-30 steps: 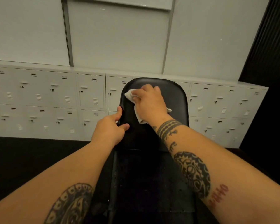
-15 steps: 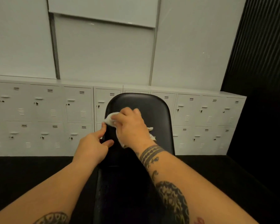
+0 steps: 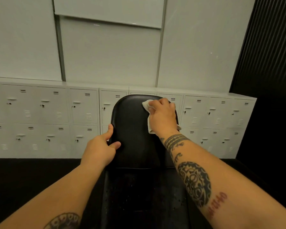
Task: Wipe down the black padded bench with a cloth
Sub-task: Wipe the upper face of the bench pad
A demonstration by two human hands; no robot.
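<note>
Black padded bench (image 3: pixel 132 129) (white lockers (image 3: pixel 56 121) behind)

Straight ahead, upright part of the surface (image 3: pixel 132 126), with the flat part nearer and lower. On its upper right corner, cloth (image 3: pixel 146 104), under right hand (image 3: pixel 162 116). On its left edge, left hand (image 3: pixel 101 149), thumb in front. Behind, lockers (image 3: pixel 56 121) along wall (image 3: pixel 106 55). Below, floor (image 3: pixel 31 176).
</note>
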